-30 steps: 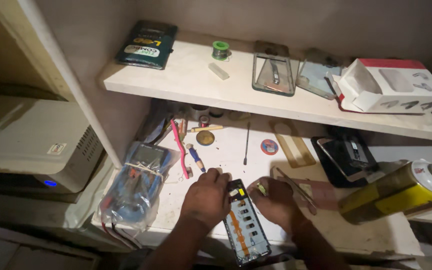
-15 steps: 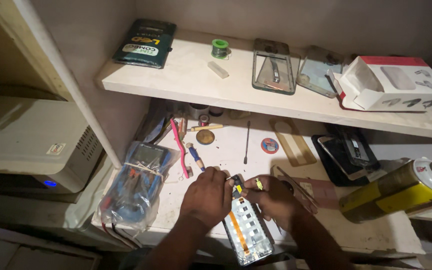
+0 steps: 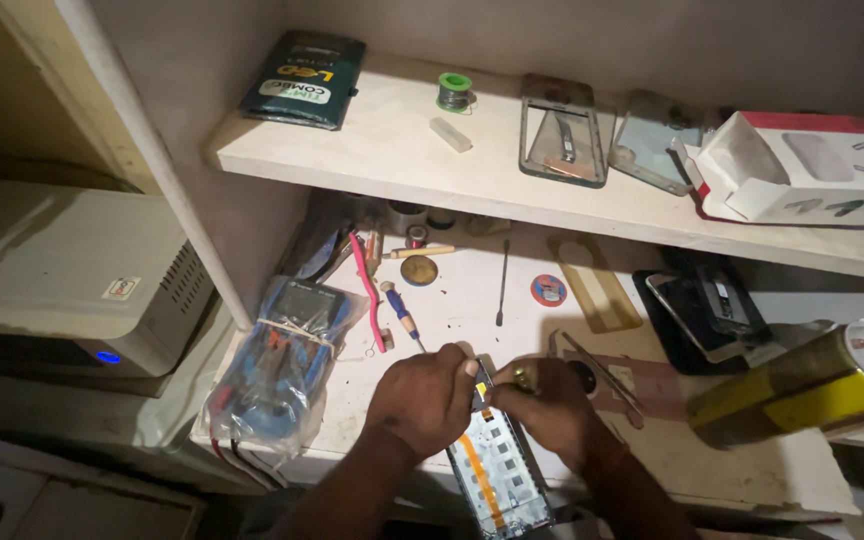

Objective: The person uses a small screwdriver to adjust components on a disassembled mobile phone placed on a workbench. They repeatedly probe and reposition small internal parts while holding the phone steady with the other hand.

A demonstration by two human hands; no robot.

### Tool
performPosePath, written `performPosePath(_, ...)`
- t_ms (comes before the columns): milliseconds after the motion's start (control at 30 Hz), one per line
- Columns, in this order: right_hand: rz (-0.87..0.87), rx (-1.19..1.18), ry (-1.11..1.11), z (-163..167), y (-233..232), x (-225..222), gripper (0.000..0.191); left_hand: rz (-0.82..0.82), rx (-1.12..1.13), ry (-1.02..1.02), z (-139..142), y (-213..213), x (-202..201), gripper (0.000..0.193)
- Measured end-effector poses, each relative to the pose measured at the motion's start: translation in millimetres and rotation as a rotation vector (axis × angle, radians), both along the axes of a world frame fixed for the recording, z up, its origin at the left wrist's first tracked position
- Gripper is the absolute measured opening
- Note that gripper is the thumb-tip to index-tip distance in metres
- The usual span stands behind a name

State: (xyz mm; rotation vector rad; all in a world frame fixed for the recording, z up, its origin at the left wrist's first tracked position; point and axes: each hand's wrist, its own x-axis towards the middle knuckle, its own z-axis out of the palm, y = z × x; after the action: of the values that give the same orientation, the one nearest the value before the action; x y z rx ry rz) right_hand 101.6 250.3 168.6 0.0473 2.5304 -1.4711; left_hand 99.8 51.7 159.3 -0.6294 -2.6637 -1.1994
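Both hands meet at the far end of an opened phone point(image 3: 499, 475) lying on the near surface point(image 3: 472, 300). Left hand point(image 3: 422, 398) fingers curl together, pinching its top edge; right hand point(image 3: 550, 408) fingers close around its corner. Shelf point(image 3: 382, 150) overhangs far; a yellow can point(image 3: 802, 385) lies right.

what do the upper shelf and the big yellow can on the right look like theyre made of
Shelf: looks like pale painted wood or laminated board, matte, with a thick squared edge. Yellow can: probably metal, since its body shows a smooth glossy sheen; the white cap looks like plastic.
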Motion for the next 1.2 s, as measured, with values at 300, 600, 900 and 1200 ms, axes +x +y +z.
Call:
performPosePath(300,0.154,0.303,0.006,10,7,-28,0.028,-0.007,0.017,0.008,1,0,0,0.027)
performPosePath(600,0.183,0.307,-0.124,55,-10,-26,0.028,-0.01,-0.023,0.02,2,-1,1,0.028)
performPosePath(900,0.256,0.317,-0.162,45,-3,-33,0.032,-0.021,-0.07,-0.04,2,0,-1,0.03)
performPosePath(1200,0.219,0.119,-0.136,27,12,-30,0.026,-0.016,0.005,0.069,-2,-1,2,0.027)
